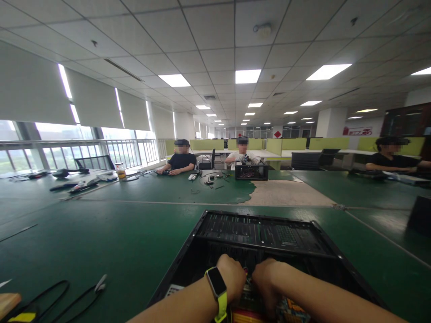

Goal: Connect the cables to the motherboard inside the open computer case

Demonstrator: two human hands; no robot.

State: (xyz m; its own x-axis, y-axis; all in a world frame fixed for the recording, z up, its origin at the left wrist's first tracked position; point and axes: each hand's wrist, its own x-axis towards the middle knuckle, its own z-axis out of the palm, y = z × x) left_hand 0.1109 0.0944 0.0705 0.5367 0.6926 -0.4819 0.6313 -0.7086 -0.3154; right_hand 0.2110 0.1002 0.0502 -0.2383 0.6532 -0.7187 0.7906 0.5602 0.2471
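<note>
A black computer case [259, 244] lies open on the green table in front of me, and both my hands reach down into it. My left hand [232, 277], with a yellow-green banded watch [217, 285] on its wrist, curls closed. What its fingers grip is hidden behind the hand. Close beside it, my right hand [267, 280] is also bent downward with its fingers curled, their tips out of sight. Small coloured wires [246, 271] show between the hands. Below them are parts of a circuit board [292, 309] and a red and yellow piece [247, 315].
Black cables [81, 303] lie on the green table [101, 242] at the left. Across the table, a person in gloves [244, 157] works at another black case [251, 172]. Other people sit at left and right. A jar [120, 171] and tools stand at the far left.
</note>
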